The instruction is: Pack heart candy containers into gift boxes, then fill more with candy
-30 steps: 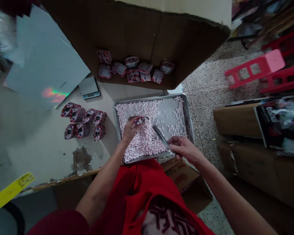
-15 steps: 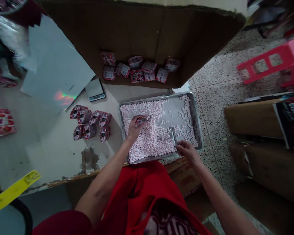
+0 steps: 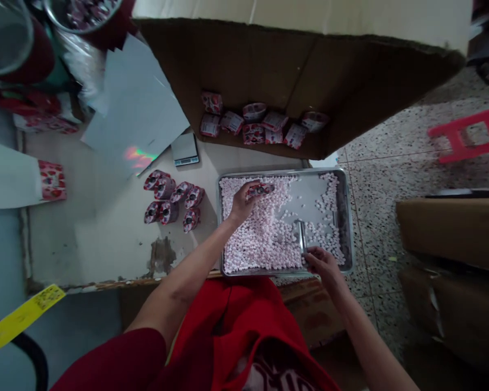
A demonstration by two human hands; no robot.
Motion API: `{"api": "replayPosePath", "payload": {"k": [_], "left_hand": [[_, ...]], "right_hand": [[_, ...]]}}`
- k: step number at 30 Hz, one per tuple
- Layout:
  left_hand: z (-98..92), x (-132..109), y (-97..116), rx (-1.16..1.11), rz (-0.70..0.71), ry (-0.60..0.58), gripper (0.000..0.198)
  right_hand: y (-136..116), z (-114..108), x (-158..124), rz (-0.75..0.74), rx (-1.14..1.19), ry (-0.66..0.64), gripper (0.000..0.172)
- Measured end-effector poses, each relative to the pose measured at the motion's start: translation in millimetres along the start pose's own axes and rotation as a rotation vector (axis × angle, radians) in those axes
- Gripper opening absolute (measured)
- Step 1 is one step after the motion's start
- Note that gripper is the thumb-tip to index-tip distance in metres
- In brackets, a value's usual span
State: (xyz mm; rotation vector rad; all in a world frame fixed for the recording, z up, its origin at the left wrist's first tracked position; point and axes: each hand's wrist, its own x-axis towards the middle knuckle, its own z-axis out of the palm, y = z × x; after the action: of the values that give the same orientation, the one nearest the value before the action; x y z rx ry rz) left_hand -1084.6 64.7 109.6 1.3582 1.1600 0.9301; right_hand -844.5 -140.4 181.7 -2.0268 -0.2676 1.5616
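My left hand [image 3: 243, 202] is closed around a small red printed packet [image 3: 261, 190], held over the far left part of a metal tray [image 3: 349, 217]. Its dark top faces up toward me; what is inside cannot be made out. Small pale pink candies [image 3: 248, 247] lie thick on the tray's left half and thinner on its right. In my right hand [image 3: 321, 262], the fingers pinch the near end of a shiny metal scoop [image 3: 302, 237], whose far end rests among the candies. Several similar packets [image 3: 169, 212] stand upright on the table left of the tray.
A large cardboard box [image 3: 244, 60] lies with its opening toward me, several packets [image 3: 254, 133] inside. A small digital scale [image 3: 185, 149] sits beside grey sheets [image 3: 134, 103]. Buckets [image 3: 93, 27] stand far left; cardboard boxes [image 3: 448, 231] and a pink plastic stool [image 3: 468, 133] are right.
The whole view has shifted, so table things appear farther right. My left hand has carried the packet toward the tray's far edge. The scoop remains in my right hand, slightly farther left within the tray.
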Motion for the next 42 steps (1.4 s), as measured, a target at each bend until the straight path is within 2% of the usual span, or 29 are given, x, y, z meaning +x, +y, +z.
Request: {"api": "replayPosePath", "payload": {"k": [2, 4, 7, 9, 12, 14, 16, 18, 19, 20, 22, 24, 26, 28, 30, 32, 34, 36, 38, 40, 42], "left_hand": [[-15.5, 9, 5, 0.093, 0.042, 0.045, 0.036], [-41.9, 19, 11, 0.246, 0.097, 0.112, 0.036], [-103.9, 38, 17, 0.505, 0.151, 0.205, 0.035], [-154.6, 51, 16, 0.621, 0.137, 0.176, 0.034], [-224.6, 68, 9, 0.705, 0.007, 0.031, 0.035], [-255.6, 76, 4, 0.721, -0.069, -0.032, 0.040], [-265.7, 75, 5, 0.727, -0.076, -0.051, 0.048], [-248.9, 61, 11, 0.720, -0.003, -0.057, 0.057], [-229.5, 48, 14, 0.707, 0.055, -0.068, 0.057], [-203.4, 31, 16, 0.682, 0.132, -0.073, 0.052], [-136.1, -10, 14, 0.610, 0.240, -0.104, 0.036], [-62.6, -50, 0, 0.537, 0.219, -0.082, 0.039], [1.2, -77, -22, 0.470, 0.179, -0.094, 0.047], [46.6, -90, -43, 0.423, 0.109, -0.100, 0.058], [73.8, -92, -56, 0.405, 0.032, -0.071, 0.065], [88.6, -92, -56, 0.361, -0.007, -0.035, 0.064], [94.9, -97, -42, 0.298, -0.066, 0.009, 0.060], [90.3, -103, -23, 0.261, -0.129, 0.042, 0.056], [70.8, -95, -4, 0.298, -0.096, 0.028, 0.052], [38.2, -60, 13, 0.416, 0.047, -0.015, 0.044], [2.2, 5, 29, 0.587, 0.174, -0.022, 0.036]], "right_hand": [[0, 1, 3, 0.000, -0.011, -0.018, 0.050], [0, -2, 6, -0.004, -0.027, -0.028, 0.051], [4, -11, 14, -0.037, -0.099, -0.043, 0.050], [8, -16, 18, -0.111, -0.225, -0.049, 0.046], [12, -15, 21, -0.243, -0.477, -0.013, 0.035], [12, -10, 23, -0.287, -0.660, 0.067, 0.026], [11, -3, 29, -0.317, -0.880, 0.166, 0.022], [10, 4, 38, -0.342, -1.097, 0.257, 0.023], [10, 7, 42, -0.349, -1.181, 0.295, 0.023], [10, 10, 46, -0.352, -1.245, 0.327, 0.022], [11, 18, 50, -0.358, -1.324, 0.357, 0.018], [15, 31, 50, -0.389, -1.354, 0.324, 0.017], [22, 49, 47, -0.436, -1.346, 0.270, 0.016], [32, 70, 43, -0.472, -1.310, 0.239, 0.018], [42, 89, 41, -0.469, -1.237, 0.221, 0.017], [50, 105, 43, -0.438, -1.100, 0.193, 0.010], [53, 115, 47, -0.424, -0.866, 0.140, 0.010], [53, 120, 52, -0.450, -0.566, 0.060, 0.021], [52, 120, 57, -0.473, -0.300, -0.020, 0.030], [50, 118, 60, -0.457, -0.142, -0.064, 0.033], [50, 114, 61, -0.425, -0.080, -0.089, 0.031]]}}
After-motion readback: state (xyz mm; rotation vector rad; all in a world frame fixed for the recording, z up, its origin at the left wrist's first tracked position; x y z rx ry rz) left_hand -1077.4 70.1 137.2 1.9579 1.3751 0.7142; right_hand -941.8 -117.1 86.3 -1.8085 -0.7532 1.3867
